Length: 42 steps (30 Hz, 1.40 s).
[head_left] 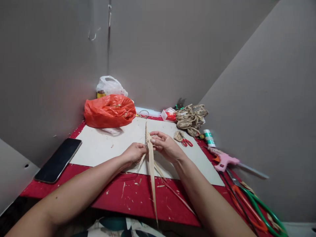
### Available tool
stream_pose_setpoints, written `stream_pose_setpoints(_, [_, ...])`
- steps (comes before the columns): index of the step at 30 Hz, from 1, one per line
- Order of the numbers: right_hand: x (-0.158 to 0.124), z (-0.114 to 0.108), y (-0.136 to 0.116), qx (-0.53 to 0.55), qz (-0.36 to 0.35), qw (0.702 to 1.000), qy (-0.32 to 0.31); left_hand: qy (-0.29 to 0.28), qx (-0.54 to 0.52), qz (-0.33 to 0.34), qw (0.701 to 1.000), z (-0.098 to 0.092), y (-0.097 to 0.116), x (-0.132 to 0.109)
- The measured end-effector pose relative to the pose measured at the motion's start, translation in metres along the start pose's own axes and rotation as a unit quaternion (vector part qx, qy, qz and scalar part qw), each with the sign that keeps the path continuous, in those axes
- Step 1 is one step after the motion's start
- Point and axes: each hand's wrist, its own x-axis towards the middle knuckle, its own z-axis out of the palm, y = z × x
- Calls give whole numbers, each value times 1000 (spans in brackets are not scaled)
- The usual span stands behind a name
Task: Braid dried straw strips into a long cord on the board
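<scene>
My left hand (135, 153) is closed at the lower part of a thin braided piece (146, 131) that stands up over the white board. Pale flat strips hang from it. The longest strip (152, 181) runs down past the table's front edge. On the other side, my right hand (165, 144) pinches the top of this long strip between thumb and fingers, close beside the braid. Shorter strips spread out below both hands, partly hidden by the long one.
A red plastic bag (110, 111) and a white bag (111, 86) lie at the back left, a black phone (58, 160) at the left. Rope coils (191, 118), red-handled scissors (187, 142), a pink glue gun (225, 161) and green-handled shears (261, 207) line the right.
</scene>
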Motion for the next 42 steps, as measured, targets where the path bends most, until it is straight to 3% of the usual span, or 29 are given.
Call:
stream_pose_setpoints(6, [-13,-8,0,-69,102,984,-131,62,-8,0,998,12,-6,-2])
stream_pose_setpoints(11, [-22,0,-12,-74,100,973,-196,71,-10,36,997,20,-7,-3])
stream_pose_setpoints(20, [-20,2,-7,-184,103,974,-78,153,-36,63,986,23,-8,-5])
stream_pose_setpoints(30, [-23,14,1,-125,99,983,-86,224,8,129,966,20,-11,-4])
stream_pose_setpoints(35, [-25,17,3,-109,85,988,-69,221,21,139,965,20,-12,-4])
stream_pose_setpoints(42, [-25,16,-1,-139,142,975,-95,228,23,124,965,18,-14,-2])
